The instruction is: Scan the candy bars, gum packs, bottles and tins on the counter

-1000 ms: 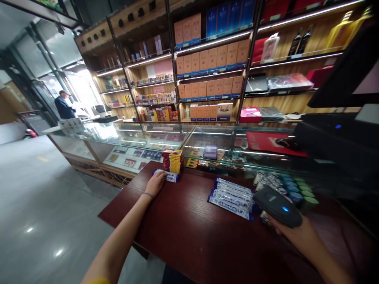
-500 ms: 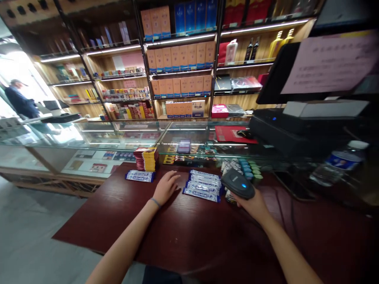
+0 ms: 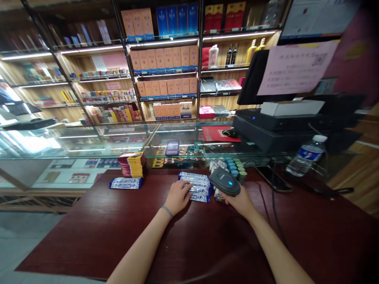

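My left hand (image 3: 177,196), with a thin blue band at the wrist, reaches its fingers over the near left end of a row of blue-and-white wrapped packets (image 3: 199,188). The fingers are stretched and slightly apart; no packet is lifted. My right hand (image 3: 242,203) is closed around the handle of a dark barcode scanner (image 3: 225,182) with a lit blue light. Its head hangs just right of the packets, partly over small silver-wrapped items (image 3: 217,163). Farther left lie a few more blue-and-white packets (image 3: 126,183), in front of a stack of red-and-yellow packs (image 3: 132,164).
Behind the dark wooden table (image 3: 89,228) runs a glass display counter (image 3: 118,136). To the right are a water bottle (image 3: 306,156), a phone (image 3: 274,178), cables and a monitor with a pink paper sheet (image 3: 297,69). Green and blue small rolls (image 3: 233,167) stand beside the scanner.
My left hand has moved right, from beside the row of packets onto its left end. The scanner stays in my right hand near the same spot. The view has turned right.
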A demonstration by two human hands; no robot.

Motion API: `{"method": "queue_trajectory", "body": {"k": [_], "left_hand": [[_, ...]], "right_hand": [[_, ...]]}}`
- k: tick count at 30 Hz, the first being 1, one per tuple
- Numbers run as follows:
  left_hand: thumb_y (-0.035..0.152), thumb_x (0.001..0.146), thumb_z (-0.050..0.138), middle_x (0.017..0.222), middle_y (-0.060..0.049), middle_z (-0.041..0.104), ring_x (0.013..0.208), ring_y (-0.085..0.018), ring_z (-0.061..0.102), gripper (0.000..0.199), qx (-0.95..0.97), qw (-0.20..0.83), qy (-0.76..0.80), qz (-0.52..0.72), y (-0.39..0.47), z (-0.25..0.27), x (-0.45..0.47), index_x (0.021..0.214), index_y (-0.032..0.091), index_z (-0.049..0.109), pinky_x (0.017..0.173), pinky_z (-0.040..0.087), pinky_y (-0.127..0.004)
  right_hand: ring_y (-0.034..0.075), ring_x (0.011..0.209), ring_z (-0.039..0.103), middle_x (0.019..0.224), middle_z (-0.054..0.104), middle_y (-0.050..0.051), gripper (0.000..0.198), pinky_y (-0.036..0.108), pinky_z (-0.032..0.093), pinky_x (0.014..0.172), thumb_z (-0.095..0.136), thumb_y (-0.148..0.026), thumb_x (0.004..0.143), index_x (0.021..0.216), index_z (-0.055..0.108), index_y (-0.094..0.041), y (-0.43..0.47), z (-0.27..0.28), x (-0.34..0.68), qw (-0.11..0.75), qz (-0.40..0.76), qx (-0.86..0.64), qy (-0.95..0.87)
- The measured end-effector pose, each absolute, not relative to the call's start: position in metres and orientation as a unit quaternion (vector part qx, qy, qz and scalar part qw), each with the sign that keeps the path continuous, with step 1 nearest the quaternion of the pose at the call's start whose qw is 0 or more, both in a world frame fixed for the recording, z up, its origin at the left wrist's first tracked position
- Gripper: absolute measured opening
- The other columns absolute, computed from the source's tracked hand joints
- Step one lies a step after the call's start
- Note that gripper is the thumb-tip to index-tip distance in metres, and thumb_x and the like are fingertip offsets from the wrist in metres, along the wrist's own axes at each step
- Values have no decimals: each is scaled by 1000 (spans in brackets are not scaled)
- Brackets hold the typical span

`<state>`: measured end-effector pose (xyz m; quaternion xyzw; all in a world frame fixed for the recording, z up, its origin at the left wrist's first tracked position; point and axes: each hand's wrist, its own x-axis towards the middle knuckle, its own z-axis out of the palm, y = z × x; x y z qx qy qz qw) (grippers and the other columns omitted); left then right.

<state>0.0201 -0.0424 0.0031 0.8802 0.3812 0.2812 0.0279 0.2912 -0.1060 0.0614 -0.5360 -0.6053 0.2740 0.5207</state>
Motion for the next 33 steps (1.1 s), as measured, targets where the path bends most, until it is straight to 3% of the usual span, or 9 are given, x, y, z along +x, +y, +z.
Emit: {"method": "queue_trajectory", "body": {"k": [5,11,20,23,27,33], "left_hand": [[30,94,62,120,-11,66,113,-29,57,40,882,35,396,254,-43,2,23,133,26,61,95,45,-47],[26,93,62,112,-9,65,110,-27,57,24,872,50,394,287,-45,4,26,117,26,68,92,46,-43],[22,98,54,108,-9,71,100,-24,63,24,877,3,389,281,-41,4,28,115,25,70,89,52,-40],[24,98,53,108,-9,71,104,-24,64,20,863,36,383,329,-41,5,27,108,24,71,94,53,-41],[28,101,48,109,-8,72,108,-23,64,22,814,97,385,424,-42,7,21,108,25,68,110,44,-47],[37,104,38,114,-11,66,110,-23,62,34,660,184,453,570,-37,8,12,120,19,61,99,49,-37]], "right_hand": [[29,83,73,73,76,6,38,36,60,65,79,-43,70,99,71,-20,-105,61,290,520,274,-530,-611],[30,84,74,74,76,6,42,36,60,64,79,-45,68,101,70,-21,-104,62,287,524,271,-530,-609],[29,82,74,75,76,6,44,37,61,66,80,-46,67,102,69,-21,-105,64,285,528,276,-528,-605],[28,77,73,74,76,6,45,37,60,65,80,-44,68,103,68,-20,-106,64,286,529,276,-525,-607],[22,60,68,72,75,3,45,34,56,57,79,-42,72,108,65,-19,-107,65,288,517,294,-528,-607],[15,43,53,65,70,-1,50,31,50,48,77,-44,75,114,59,-20,-109,60,287,521,315,-530,-590]]}}
